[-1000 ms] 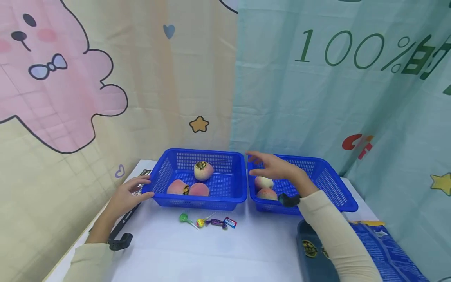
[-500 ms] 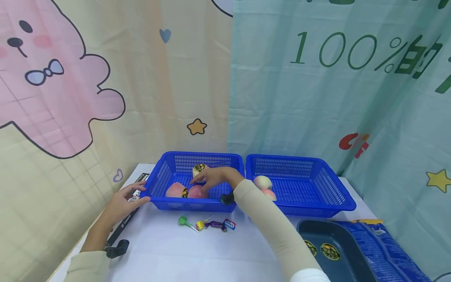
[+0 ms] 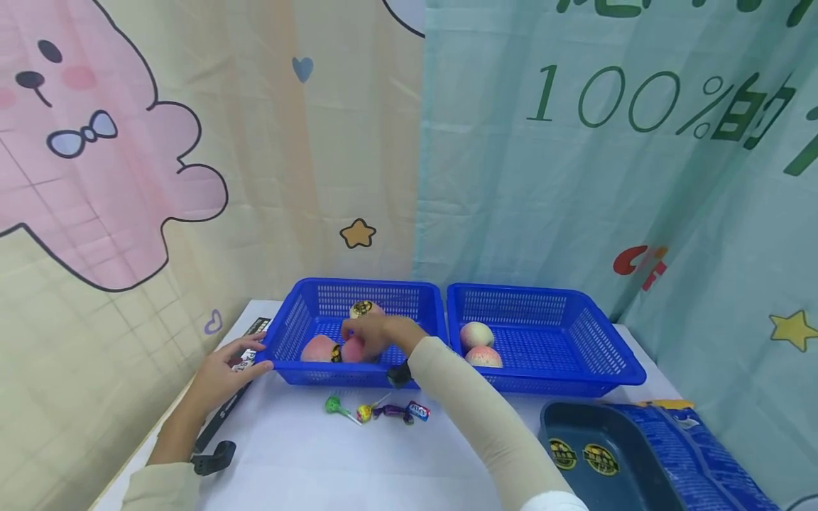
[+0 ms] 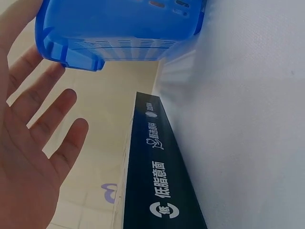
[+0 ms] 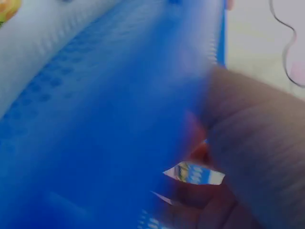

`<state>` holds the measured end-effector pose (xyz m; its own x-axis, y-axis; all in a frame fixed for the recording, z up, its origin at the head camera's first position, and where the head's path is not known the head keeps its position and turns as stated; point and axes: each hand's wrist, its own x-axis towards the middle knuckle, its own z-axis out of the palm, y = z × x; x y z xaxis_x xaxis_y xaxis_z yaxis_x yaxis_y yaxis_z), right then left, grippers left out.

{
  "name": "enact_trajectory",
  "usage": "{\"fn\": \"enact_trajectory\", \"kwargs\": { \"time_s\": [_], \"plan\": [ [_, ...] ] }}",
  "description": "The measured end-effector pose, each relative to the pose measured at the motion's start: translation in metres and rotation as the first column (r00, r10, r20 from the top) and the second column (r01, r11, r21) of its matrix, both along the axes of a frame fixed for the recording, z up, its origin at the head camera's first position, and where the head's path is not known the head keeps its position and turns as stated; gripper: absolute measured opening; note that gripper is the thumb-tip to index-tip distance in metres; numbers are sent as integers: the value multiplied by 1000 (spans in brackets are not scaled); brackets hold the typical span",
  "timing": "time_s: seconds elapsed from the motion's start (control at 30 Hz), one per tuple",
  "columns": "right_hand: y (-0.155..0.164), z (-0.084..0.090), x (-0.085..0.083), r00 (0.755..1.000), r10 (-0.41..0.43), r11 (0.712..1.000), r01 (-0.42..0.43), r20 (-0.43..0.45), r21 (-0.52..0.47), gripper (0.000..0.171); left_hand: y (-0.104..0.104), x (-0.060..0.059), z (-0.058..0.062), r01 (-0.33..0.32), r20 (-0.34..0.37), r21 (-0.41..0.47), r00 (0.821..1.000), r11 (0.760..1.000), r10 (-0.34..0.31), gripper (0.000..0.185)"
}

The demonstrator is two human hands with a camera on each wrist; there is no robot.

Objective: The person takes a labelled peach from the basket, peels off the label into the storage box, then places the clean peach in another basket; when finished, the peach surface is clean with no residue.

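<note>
My right hand (image 3: 373, 333) is inside the left blue basket (image 3: 377, 374), its fingers curled round a pink peach (image 3: 353, 350). Beside it lies another peach (image 3: 317, 348) with a black and gold sticker, and behind is a paler stickered peach (image 3: 363, 309). In the right wrist view the basket wall (image 5: 109, 129) blurs across and hides most of what that hand (image 5: 257, 129) holds. At the same basket's left corner my left hand (image 3: 220, 372) has its fingers spread and loosely extended, fingertips at the rim (image 4: 45, 43).
The right blue basket (image 3: 549, 383) holds two peaches (image 3: 476, 336). Lollipops (image 3: 334, 404) and wrapped sweets (image 3: 418, 410) lie in front of the left basket. A long black box (image 3: 224, 415) is at left. A dark tray (image 3: 613, 490) and a blue bag (image 3: 696, 447) sit at right.
My right hand has moved left from above the right basket into the left one, and its fingers have closed round a peach. The left hand stays at the basket corner.
</note>
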<state>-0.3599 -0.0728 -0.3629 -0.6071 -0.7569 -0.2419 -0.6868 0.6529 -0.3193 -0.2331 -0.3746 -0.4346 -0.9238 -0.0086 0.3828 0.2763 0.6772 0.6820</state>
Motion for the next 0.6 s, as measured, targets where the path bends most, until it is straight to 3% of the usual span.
{"fn": "enact_trajectory", "kwargs": {
  "time_s": [0.1, 0.2, 0.3, 0.4, 0.5, 0.6],
  "plan": [
    [10, 10, -3, 1000, -25, 991, 23, -12, -132, 46, 0, 2, -1, 2, 2, 15, 1000, 1000, -2, 38],
    [31, 34, -1, 999, -32, 963, 33, 8, -266, 48, 1, 0, 0, 5, -3, 14, 1000, 1000, -5, 39],
    [61, 59, 13, 999, -21, 941, 33, 40, -336, 49, 1, -1, 0, -3, -3, 10, 1000, 1000, 3, 37],
    [97, 73, 37, 998, -10, 930, 33, 64, -366, 50, 0, 0, -1, -7, 2, 7, 1000, 1000, 7, 36],
    [133, 69, 65, 995, -21, 926, 57, 100, -374, 51, 0, 0, -2, -5, 5, 7, 1000, 1000, 5, 37],
    [162, 49, 90, 984, -62, 928, 118, 166, -353, 50, 0, 1, -2, -12, 7, 2, 1000, 1000, 12, 38]
  ]
}}
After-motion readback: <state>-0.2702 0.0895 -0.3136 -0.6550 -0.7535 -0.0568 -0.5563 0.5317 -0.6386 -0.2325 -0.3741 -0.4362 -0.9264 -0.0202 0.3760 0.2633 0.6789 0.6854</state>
